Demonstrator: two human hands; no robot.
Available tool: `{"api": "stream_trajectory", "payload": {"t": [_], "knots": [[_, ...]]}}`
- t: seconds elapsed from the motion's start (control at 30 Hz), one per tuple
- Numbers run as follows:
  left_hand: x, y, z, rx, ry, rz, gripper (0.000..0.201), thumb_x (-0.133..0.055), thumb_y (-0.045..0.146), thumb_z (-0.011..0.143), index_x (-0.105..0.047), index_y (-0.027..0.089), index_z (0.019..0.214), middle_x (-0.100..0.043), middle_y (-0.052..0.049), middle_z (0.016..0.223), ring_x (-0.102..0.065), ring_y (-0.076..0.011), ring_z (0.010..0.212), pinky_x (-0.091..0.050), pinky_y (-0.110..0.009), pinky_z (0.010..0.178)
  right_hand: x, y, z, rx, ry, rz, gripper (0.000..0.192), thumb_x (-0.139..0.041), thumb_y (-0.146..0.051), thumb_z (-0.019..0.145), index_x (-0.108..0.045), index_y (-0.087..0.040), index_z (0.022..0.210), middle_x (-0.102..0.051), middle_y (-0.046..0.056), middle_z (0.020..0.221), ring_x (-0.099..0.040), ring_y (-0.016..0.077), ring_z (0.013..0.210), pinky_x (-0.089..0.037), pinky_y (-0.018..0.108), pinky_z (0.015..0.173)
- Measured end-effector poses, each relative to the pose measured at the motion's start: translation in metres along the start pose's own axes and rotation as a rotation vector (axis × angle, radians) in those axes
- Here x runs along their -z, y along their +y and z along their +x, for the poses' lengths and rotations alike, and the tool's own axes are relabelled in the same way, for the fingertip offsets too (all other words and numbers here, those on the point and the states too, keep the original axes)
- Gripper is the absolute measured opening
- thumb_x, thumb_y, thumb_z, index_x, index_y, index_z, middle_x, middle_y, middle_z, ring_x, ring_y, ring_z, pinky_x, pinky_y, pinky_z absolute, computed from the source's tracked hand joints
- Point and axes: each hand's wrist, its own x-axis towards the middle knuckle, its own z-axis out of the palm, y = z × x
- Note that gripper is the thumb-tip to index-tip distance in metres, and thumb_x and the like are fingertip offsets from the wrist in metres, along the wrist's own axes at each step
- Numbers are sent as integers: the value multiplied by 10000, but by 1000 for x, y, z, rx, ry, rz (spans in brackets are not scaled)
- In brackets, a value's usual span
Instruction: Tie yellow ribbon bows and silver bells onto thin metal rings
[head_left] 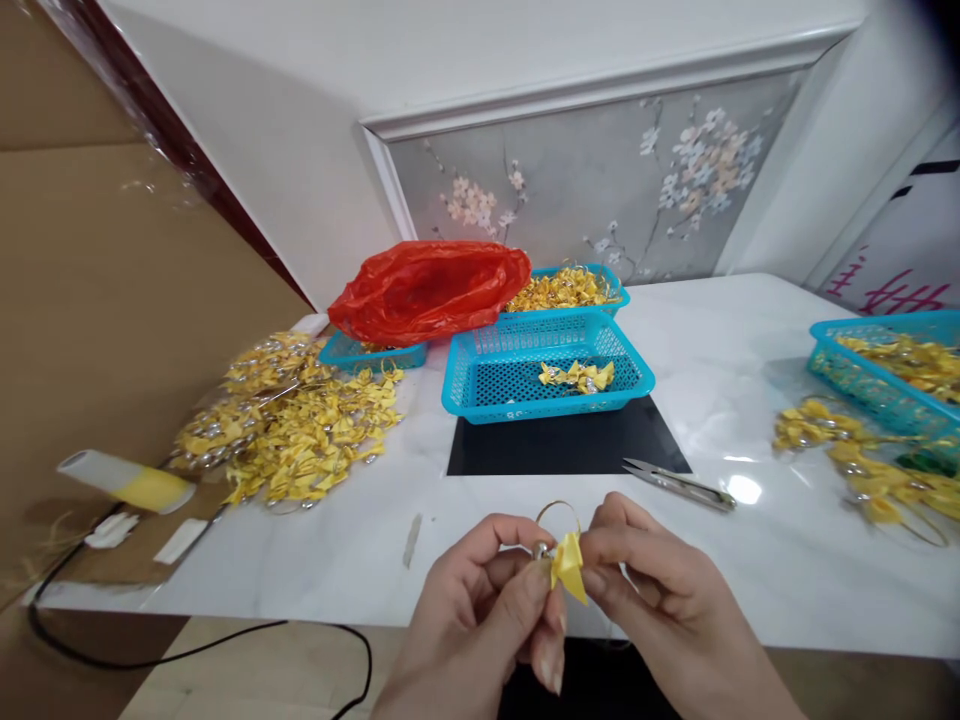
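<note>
Between both hands, just above the table's front edge, is a yellow ribbon bow [568,566] with a silver bell [541,551] and a thin gold loop [559,505] standing up from it. My left hand [487,600] pinches the bell side between thumb and fingers. On the other side, the fingertips of my right hand [652,575] are closed on the bow's edge. Part of the bow is hidden behind my fingers. Beyond the hands lies a pair of thread snips [682,484], its blades pointing left. A few finished-looking bows [577,377] rest in the blue basket [480,410].
A heap of yellow bows with bells [315,430] covers the left side. Behind it are a red plastic bag [427,290] and another basket of bows [615,290]. More bows [862,460] lie beside a basket [832,350] at right. A black cable [225,635] hangs at left.
</note>
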Motion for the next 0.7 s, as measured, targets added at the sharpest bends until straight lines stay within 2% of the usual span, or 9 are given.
{"api": "stream_trajectory", "payload": {"t": [0.13,0.37,0.7], "knots": [[-1,1,0,37,-29,15,275,-823,372,727,-691,166,852,-647,31,578,-498,-40,413,-432,-169,460,-6,0,0,-44,86,82,195,-586,-262,916,-639,-209,736,-447,-16,698,-470,132,621,-393,232,530],[-4,1,-2,-46,17,79,253,-788,366,771,-692,170,899,-677,32,619,-588,-58,478,-461,-165,519,-4,1,-2,-13,37,62,189,-558,-211,928,-696,-217,798,-447,-5,722,-471,133,633,-402,228,527],[-5,-2,-6,-136,92,151,229,-782,357,778,-699,191,912,-692,32,646,-616,-78,524,-492,-169,565,-4,-3,-2,-48,47,77,260,-540,-314,955,-729,-221,803,-450,6,717,-469,148,652,-420,249,557]]}}
